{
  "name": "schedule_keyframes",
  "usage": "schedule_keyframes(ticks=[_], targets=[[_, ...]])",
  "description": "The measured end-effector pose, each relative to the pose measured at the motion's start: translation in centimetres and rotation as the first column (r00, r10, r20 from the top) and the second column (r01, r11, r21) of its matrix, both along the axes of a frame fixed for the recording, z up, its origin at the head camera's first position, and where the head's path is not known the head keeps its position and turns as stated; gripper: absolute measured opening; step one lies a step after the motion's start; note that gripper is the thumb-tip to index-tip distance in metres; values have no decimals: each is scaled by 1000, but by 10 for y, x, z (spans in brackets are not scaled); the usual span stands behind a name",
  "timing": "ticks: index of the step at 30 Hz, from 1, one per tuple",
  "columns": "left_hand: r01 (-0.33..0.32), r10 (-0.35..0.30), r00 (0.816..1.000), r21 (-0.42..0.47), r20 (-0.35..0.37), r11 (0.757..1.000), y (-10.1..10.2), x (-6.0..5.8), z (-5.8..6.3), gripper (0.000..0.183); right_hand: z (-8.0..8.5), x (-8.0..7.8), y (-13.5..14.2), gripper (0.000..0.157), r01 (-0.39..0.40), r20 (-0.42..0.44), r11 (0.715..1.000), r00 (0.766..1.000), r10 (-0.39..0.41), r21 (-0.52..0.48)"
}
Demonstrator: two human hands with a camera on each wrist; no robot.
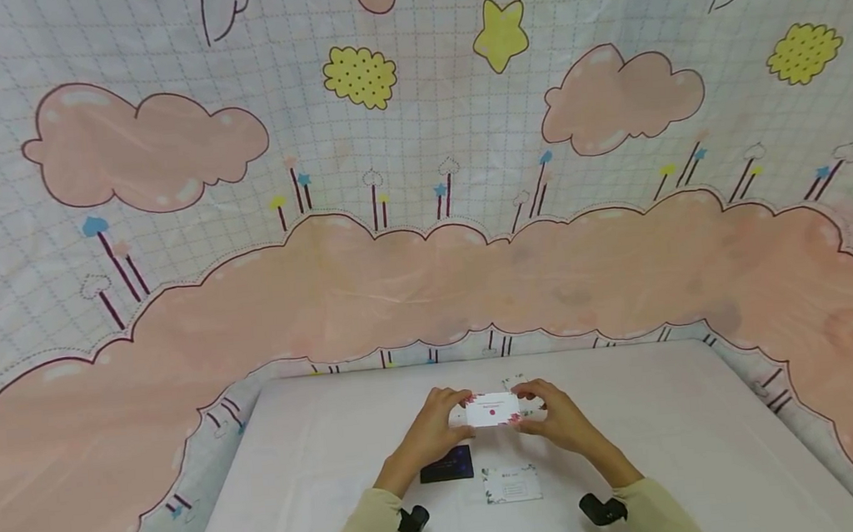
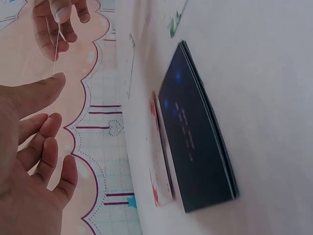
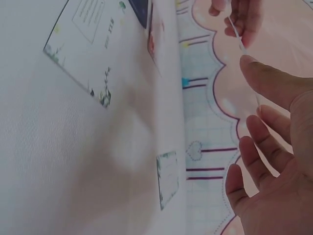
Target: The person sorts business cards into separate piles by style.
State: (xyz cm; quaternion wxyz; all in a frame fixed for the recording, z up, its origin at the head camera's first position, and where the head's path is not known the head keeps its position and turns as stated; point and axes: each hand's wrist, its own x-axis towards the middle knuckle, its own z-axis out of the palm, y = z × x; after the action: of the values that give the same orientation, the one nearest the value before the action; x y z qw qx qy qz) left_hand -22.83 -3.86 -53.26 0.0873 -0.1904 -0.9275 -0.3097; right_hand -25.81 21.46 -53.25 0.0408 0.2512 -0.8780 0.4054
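Note:
Raised over the table, a small white card (image 1: pixel 492 409) with red flowers at its corners and a red dot is held level between both hands. My left hand (image 1: pixel 433 428) pinches its left end between thumb and fingertips. At the opposite end, my right hand (image 1: pixel 559 418) pinches it likewise. Both wrist views show the card edge-on as a thin line. Below the left hand lies a stack of dark blue cards (image 2: pixel 193 132), next to a white card with red flowers (image 2: pixel 161 156). A white card with green leaves (image 1: pixel 512 484) lies nearer the front.
Farther back on the white table (image 1: pixel 321 450) lies another leaf-patterned card (image 3: pixel 168 178), partly hidden in the head view by the held card and right hand. A cloth (image 1: pixel 428 291) printed with clouds and stars hangs behind the table. Black wrist cameras (image 1: pixel 602 509) sit at both sleeves.

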Motion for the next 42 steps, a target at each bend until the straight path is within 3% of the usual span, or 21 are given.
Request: schedule_keyframes(ticks=[6,14,26,42], targets=[[-9,9,1000,-11,14,1000,-14,3,-4,58,-3,-4,-14,55,-21,10,1000,1000,21,7],[-36,34,995,19,91,999,-30,4,-8,56,-9,-7,-32,52,-42,-2,999,999,42,30],[-39,39,997,5,67,999,-58,-3,-19,53,-22,-16,-60,51,-96,33,992,995,93,81],[-58,54,986,20,157,998,-69,-11,-33,52,-33,-27,-78,49,-82,28,979,997,78,188]])
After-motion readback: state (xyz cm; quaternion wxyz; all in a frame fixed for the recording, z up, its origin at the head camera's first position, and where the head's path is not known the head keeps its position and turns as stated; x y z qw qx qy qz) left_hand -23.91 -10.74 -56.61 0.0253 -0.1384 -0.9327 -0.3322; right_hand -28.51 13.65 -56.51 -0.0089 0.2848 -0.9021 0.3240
